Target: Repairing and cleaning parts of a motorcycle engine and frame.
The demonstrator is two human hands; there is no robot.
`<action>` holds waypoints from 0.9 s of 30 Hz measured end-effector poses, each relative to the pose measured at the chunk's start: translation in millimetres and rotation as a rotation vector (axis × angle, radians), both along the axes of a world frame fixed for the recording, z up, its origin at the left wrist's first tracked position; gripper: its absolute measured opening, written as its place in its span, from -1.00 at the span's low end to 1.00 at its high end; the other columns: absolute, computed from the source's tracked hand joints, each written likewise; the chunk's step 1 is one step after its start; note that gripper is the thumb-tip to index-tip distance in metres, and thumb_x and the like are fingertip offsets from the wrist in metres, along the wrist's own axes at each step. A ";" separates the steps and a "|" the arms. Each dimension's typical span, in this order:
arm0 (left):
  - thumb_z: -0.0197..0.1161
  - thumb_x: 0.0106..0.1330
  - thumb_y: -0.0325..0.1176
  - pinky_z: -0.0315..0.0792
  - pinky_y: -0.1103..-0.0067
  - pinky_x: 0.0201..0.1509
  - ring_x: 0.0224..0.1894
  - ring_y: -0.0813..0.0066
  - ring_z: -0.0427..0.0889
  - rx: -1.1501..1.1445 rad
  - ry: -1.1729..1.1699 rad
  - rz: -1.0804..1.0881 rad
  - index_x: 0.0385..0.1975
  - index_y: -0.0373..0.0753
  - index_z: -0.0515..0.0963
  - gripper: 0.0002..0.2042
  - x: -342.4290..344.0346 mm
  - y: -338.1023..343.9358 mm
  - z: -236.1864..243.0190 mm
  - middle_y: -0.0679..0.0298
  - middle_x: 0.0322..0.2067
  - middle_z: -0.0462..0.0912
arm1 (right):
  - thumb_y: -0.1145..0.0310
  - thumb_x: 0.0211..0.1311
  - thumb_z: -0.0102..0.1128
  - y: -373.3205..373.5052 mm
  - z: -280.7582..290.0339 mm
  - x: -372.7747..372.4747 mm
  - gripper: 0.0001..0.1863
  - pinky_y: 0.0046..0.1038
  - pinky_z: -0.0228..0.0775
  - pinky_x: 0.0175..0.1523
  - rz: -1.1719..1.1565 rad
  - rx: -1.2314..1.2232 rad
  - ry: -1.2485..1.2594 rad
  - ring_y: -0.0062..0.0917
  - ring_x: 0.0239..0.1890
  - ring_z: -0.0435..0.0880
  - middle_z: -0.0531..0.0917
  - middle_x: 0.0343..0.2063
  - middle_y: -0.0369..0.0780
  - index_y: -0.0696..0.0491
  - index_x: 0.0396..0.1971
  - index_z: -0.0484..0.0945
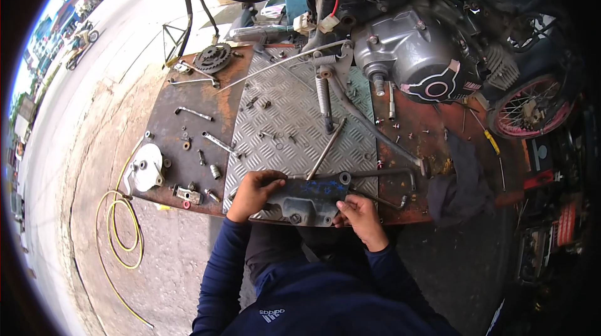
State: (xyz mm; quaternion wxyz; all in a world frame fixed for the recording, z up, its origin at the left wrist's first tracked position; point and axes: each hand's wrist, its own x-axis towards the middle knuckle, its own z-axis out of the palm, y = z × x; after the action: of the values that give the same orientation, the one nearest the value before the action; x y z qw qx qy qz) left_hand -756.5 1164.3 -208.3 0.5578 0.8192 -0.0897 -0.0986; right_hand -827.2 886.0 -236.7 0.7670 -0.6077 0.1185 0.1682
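Observation:
A dark, elongated motorcycle part (313, 197) with a moulded, cover-like body is held low over the table's near edge. A round metal eye sits at its upper right corner, and blue marks show on its face. At its left end my left hand (255, 193) is closed, thumb along the upper edge. My right hand (361, 218) pinches its lower right corner. Just beyond it, a metal rod (327, 148) slants across the tread plate (275, 95). A bent dark bar (391, 174) lies to the right of the part; whether it joins the part I cannot tell.
The motorcycle engine (407, 48) and spoked wheel (532, 107) stand at far right. Wrenches (219, 144), a sprocket (213, 58), a brake plate (148, 168) and several bolts lie on the table. A dark cloth (460, 182) hangs over its right edge. A yellow hose (113, 223) coils on the ground.

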 end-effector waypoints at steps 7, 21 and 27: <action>0.30 0.27 -0.44 0.49 0.59 -0.10 -0.27 0.55 0.65 0.077 0.062 0.069 -0.23 -0.41 0.65 -0.82 0.8 -1.6 7.8 0.18 -0.34 0.74 | 0.36 0.33 0.24 -13.3 8.5 6.7 -0.76 -0.57 0.46 -0.48 0.068 -0.212 -0.023 -0.65 -0.57 0.62 0.60 -0.62 -0.27 0.21 -0.47 0.52; 0.42 0.16 -0.19 0.37 0.28 0.19 0.12 -0.02 0.51 0.335 -0.995 0.145 0.19 -0.21 0.41 -0.40 149.6 -47.2 116.1 0.01 0.06 0.55 | 0.10 0.27 0.30 -144.6 34.8 63.2 -0.55 -0.54 0.49 -0.29 -0.555 -0.722 -0.457 -0.53 -0.40 0.66 0.59 -0.28 -0.23 0.16 -0.07 0.47; 0.34 0.24 -0.04 0.48 0.33 -0.32 -0.39 0.02 0.63 0.334 -0.925 -0.020 -0.18 -0.31 0.56 -0.58 176.8 -36.5 115.0 0.02 -0.42 0.63 | 0.44 0.21 0.34 -135.2 36.9 59.2 -0.87 -0.62 0.42 -0.42 -0.517 -0.191 -0.400 -0.69 -0.55 0.54 0.58 -0.50 -0.34 0.09 -0.38 0.53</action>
State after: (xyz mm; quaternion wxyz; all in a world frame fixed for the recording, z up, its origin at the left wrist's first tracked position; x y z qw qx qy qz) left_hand -579.7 1127.8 -93.2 0.3193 0.8545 -0.3190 0.2572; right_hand -768.0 750.8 -199.9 0.7320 -0.6477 0.1310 -0.1662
